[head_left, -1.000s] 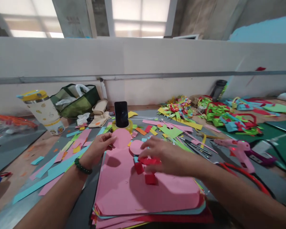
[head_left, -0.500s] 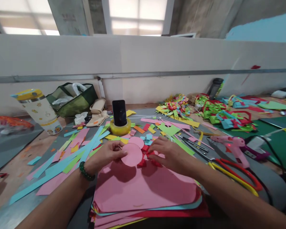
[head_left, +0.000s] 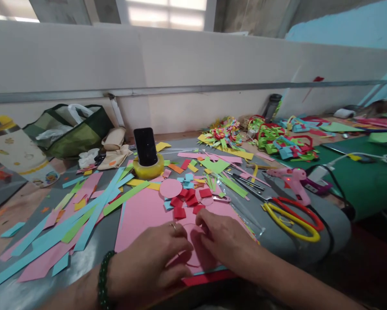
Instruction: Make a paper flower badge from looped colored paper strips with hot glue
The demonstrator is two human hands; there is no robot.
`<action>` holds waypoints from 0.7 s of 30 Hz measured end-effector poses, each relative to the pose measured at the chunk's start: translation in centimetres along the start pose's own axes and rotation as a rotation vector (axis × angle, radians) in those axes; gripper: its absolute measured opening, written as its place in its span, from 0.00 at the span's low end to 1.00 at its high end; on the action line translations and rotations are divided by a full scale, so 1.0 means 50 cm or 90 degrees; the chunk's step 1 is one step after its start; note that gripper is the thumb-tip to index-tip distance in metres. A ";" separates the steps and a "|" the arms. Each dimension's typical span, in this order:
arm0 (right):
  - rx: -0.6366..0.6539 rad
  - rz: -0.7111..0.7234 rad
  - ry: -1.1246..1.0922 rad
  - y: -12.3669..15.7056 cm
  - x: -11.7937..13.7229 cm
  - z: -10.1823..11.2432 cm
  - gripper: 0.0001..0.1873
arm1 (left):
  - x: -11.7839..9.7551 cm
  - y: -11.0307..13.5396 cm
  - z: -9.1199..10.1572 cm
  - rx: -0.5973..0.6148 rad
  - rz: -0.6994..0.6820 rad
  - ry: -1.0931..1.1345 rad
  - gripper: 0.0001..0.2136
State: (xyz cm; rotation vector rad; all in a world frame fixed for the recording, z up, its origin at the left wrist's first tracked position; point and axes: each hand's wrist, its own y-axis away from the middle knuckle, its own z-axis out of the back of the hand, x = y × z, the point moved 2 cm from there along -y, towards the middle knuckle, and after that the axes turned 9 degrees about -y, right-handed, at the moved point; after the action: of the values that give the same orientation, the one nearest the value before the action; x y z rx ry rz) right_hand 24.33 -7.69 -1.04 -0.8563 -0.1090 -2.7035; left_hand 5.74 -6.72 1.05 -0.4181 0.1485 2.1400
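Both my hands rest low on the stack of pink paper sheets [head_left: 141, 215] at the near table edge. My left hand [head_left: 151, 260] and my right hand [head_left: 222, 241] have closed fingers pinching a pink paper circle [head_left: 193, 254] between them, flat against the top sheet. Just beyond the hands lie several small red paper squares [head_left: 185, 202] and a second pink circle [head_left: 170, 188].
A black phone [head_left: 145, 146] stands in a yellow tape roll [head_left: 148, 170]. A pink glue gun [head_left: 292, 178], yellow and red scissors [head_left: 293, 215], paper strips [head_left: 83, 211], a green bag [head_left: 73, 129] and a printed bottle [head_left: 15, 150] surround the work area. Piles of coloured paper pieces [head_left: 277, 142] lie far right.
Both hands drew back toward me with the pink circle and lowered it onto the sheet. The red squares my right hand was on now lie free on the paper. The view shifted right.
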 end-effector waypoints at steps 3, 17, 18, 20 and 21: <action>-0.067 0.008 0.045 0.013 -0.012 0.030 0.09 | -0.018 -0.003 -0.012 0.069 -0.037 -0.073 0.09; -0.592 -0.455 0.172 0.165 -0.297 0.312 0.28 | -0.006 -0.017 -0.071 -0.028 -0.042 -0.150 0.25; -0.543 -0.447 0.154 0.157 -0.310 0.312 0.30 | -0.004 -0.018 -0.074 -0.053 -0.041 -0.130 0.26; -0.453 -0.412 0.134 0.135 -0.336 0.307 0.30 | 0.003 -0.020 -0.081 -0.132 -0.043 -0.129 0.21; -0.427 -0.394 0.136 0.124 -0.349 0.303 0.29 | 0.008 -0.022 -0.086 -0.166 -0.041 -0.143 0.18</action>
State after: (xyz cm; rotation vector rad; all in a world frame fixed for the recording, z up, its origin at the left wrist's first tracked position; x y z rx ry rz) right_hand 48.13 -6.54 1.26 -0.7723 0.7354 -3.4628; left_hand 7.46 -6.90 -3.07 -0.3232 -0.2701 2.1320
